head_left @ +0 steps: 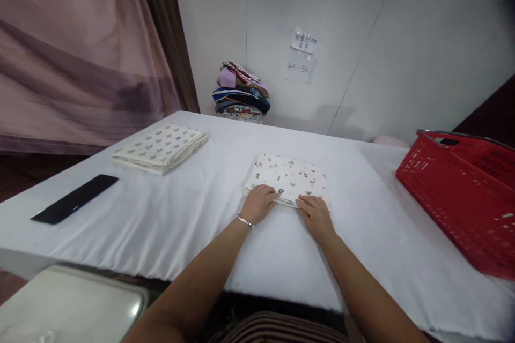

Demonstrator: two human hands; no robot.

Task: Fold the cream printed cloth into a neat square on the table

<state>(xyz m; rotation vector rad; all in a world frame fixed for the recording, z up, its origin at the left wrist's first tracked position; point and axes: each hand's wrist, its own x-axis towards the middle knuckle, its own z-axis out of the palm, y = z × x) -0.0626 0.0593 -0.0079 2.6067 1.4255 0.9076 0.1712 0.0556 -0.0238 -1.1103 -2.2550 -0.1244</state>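
Observation:
A folded white cloth (292, 174) printed with small plants and birds lies flat on the table before me. My left hand (258, 203), with a bracelet at the wrist, has its fingers closed on the near left edge of this cloth. At the near right edge, my right hand (316, 217) pinches the cloth, its fingertips on top. Between the hands the layered near edge shows. Parts of both thumbs and the cloth's underside are hidden. Farther left lies a second folded white cloth (161, 144) with grey heart-like prints, apart from my hands.
The table (201, 198) has a wrinkled white cover. A black phone-like slab (76, 198) lies at its left, and a red plastic basket (458, 198) stands at the right. Behind the far edge are stacked folded fabrics (241, 91) by a wall. A white stool-like surface (72, 305) sits low left.

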